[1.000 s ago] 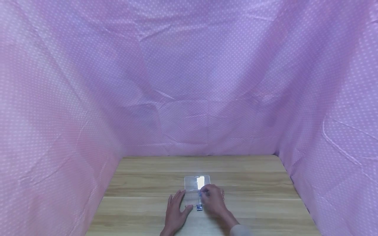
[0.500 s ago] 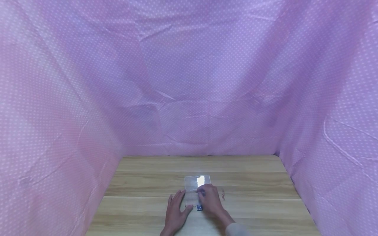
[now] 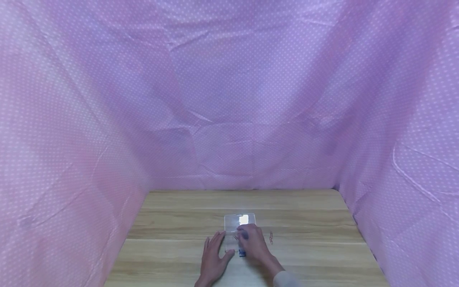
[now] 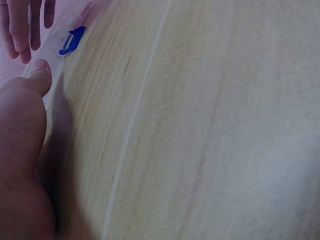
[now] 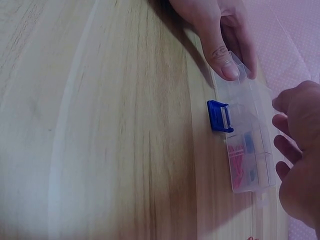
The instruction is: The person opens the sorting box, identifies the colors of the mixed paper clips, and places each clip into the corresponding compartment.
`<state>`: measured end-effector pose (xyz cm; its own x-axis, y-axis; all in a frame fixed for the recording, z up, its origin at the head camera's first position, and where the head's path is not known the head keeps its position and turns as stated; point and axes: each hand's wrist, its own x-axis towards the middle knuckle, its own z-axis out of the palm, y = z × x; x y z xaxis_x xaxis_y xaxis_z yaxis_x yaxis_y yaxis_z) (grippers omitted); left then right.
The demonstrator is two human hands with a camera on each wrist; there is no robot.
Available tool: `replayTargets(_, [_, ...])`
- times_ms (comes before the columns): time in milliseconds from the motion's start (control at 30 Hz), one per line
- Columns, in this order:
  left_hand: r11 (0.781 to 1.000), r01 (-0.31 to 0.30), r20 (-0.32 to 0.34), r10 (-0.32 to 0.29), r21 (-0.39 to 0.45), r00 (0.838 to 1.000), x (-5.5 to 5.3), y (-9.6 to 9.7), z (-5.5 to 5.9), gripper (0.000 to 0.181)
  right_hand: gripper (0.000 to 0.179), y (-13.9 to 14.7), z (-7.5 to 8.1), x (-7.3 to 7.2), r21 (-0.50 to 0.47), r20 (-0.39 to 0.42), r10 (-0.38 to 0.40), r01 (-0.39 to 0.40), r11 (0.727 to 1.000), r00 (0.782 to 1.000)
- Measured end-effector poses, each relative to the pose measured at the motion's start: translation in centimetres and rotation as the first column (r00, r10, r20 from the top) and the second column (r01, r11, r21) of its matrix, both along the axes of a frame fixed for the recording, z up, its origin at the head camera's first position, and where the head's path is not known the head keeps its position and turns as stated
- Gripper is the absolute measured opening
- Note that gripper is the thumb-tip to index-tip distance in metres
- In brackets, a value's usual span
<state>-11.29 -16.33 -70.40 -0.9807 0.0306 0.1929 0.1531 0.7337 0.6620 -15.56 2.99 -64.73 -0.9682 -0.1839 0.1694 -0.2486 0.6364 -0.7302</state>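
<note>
A clear plastic compartment box (image 3: 230,244) lies on the wooden table with its lid (image 3: 231,223) folded back. A blue latch (image 5: 218,116) sits on its front side. My left hand (image 3: 213,261) grips the box's left end, thumb (image 5: 230,70) at the front and fingers at the back corner. My right hand (image 3: 254,241) hovers over the right part of the box with loosely bent fingers; nothing shows between them, though some tips are hidden. Pink-red clips (image 5: 237,167) and small blue pieces (image 5: 250,142) show through the box walls. A small reddish piece (image 3: 236,237) is near the right fingertips.
A couple of reddish paper clips (image 3: 271,238) lie on the table (image 3: 308,223) to the right of the box. Pink dotted cloth (image 3: 229,159) hangs behind the table and along both sides.
My right hand has shifted left over the box, uncovering the clips on the table to its right. A reddish piece now shows beside its fingers. The left hand and box have stayed put.
</note>
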Motion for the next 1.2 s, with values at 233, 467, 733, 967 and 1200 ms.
replayTargets(233, [1.000,-0.010,-0.019,0.009,-0.027,1.000,0.1,0.2,-0.1,0.070,0.038,0.1,-0.3,0.1,0.029,-0.068,0.020,-0.018,0.999,0.997])
replayTargets(467, [0.999,-0.019,-0.057,0.016,-0.048,0.998,0.2,0.2,-0.4,0.070,0.054,0.4,-0.1,0.7,0.079,-0.070,0.050,-0.044,0.996,0.996])
replayTargets(733, [0.998,-0.022,-0.096,0.016,-0.055,0.995,0.2,0.2,-0.9,0.070,0.065,1.3,0.6,1.4,0.134,-0.070,0.081,-0.071,0.988,0.994])
replayTargets(967, [1.000,-0.016,0.001,0.016,-0.004,1.000,0.0,0.2,-0.6,0.073,0.074,2.2,0.6,1.6,0.182,-0.080,0.065,-0.049,0.982,0.995])
replayTargets(1200, [1.000,-0.020,0.032,0.020,-0.007,0.999,0.1,0.4,-0.4,0.072,0.073,3.3,0.8,2.0,0.189,-0.086,0.058,-0.041,0.981,0.995])
